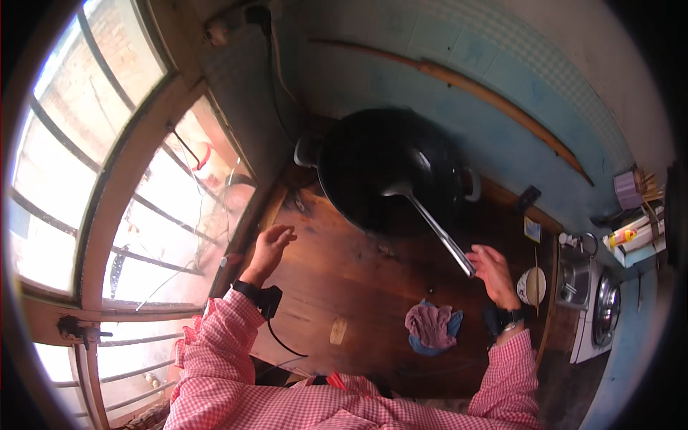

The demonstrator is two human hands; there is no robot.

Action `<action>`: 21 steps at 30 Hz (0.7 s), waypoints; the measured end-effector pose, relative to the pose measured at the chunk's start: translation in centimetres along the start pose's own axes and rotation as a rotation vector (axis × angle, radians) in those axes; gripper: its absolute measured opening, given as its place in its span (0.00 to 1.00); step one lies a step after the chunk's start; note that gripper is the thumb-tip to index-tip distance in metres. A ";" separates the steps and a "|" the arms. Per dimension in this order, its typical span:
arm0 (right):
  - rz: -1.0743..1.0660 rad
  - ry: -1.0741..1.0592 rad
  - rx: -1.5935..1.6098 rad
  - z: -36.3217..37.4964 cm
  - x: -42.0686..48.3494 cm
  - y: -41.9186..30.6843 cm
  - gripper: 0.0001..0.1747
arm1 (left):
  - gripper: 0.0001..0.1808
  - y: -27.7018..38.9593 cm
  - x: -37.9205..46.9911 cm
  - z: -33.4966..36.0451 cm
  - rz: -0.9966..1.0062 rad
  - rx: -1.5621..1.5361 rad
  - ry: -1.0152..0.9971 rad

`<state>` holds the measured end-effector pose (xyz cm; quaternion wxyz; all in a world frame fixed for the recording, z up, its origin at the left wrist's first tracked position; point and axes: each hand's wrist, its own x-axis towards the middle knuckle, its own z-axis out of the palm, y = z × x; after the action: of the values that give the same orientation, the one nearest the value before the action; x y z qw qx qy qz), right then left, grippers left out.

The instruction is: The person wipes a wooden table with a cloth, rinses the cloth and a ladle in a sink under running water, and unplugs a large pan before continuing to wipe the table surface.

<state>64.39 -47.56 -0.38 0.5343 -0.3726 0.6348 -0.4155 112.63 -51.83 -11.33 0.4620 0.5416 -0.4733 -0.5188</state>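
A large black wok (371, 161) with two side handles sits at the back of a brown wooden table (317, 279). A metal ladle or turner (438, 231) leans in it, head down inside the pan and long handle pointing towards me on the right. My right hand (493, 274) is at the end of that handle, fingers loosely extended and not wrapped around it; whether the fingertips touch it I cannot tell. My left hand (271, 250) hovers over the table's left side by the window, fingers loosely bent, nothing visible in it. The wok's dark inside hides any contents.
A crumpled purple and blue cloth (432, 327) lies near the front. To the right stands a bowl (532, 286) with chopsticks across it, then a sink (575, 279) and a lidded metal pan (606, 312). A barred window (161, 215) borders the left; a long wooden pole (484, 97) runs along the wall.
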 end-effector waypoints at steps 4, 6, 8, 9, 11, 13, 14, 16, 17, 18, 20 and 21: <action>-0.049 -0.041 -0.088 0.2 -2.0 -5.8 0.16 | 0.17 -4.1 -0.2 -2.5 0.074 0.242 0.068; -0.129 -0.204 -0.051 2.5 -3.9 -10.9 0.17 | 0.17 -7.4 -1.0 -3.3 0.099 0.428 0.125; -0.223 -0.322 -0.084 4.9 -5.8 -15.7 0.17 | 0.21 -7.2 -1.9 -1.4 0.043 0.554 0.080; -0.281 -0.374 -0.120 6.8 -6.0 -17.7 0.17 | 0.23 -7.5 -2.4 -0.9 0.075 0.652 0.076; -0.390 -0.490 -0.168 11.5 -4.6 -20.5 0.16 | 0.26 -9.9 -3.8 -1.4 0.205 0.668 0.099; -0.461 -0.515 -0.196 17.4 -1.2 -22.5 0.17 | 0.28 -11.0 -5.4 -1.3 0.285 0.765 0.105; -0.483 -0.521 -0.154 20.2 0.2 -23.7 0.17 | 0.29 -10.4 -6.1 -1.0 0.278 0.811 0.064; -0.573 -0.537 -0.052 26.1 3.5 -25.5 0.22 | 0.30 -10.4 -7.3 -1.0 0.290 0.915 0.012; -0.645 -0.503 -0.079 28.6 4.7 -26.6 0.23 | 0.31 -10.7 -7.3 -0.7 0.318 0.958 -0.011; -0.713 -0.477 -0.097 30.9 5.8 -27.7 0.24 | 0.30 -10.7 -7.3 -0.6 0.311 0.970 -0.012; -0.724 -0.497 -0.069 36.1 8.2 -28.7 0.25 | 0.31 -11.0 -8.1 -0.9 0.246 1.000 0.027; -0.735 -0.485 -0.085 37.9 9.2 -29.3 0.25 | 0.31 -10.8 -8.1 -0.8 0.247 1.005 0.041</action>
<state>101.33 -71.94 20.16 0.4686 -0.6821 0.3328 -0.4521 113.66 -42.47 -21.05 0.2117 0.6468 -0.7154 -0.1585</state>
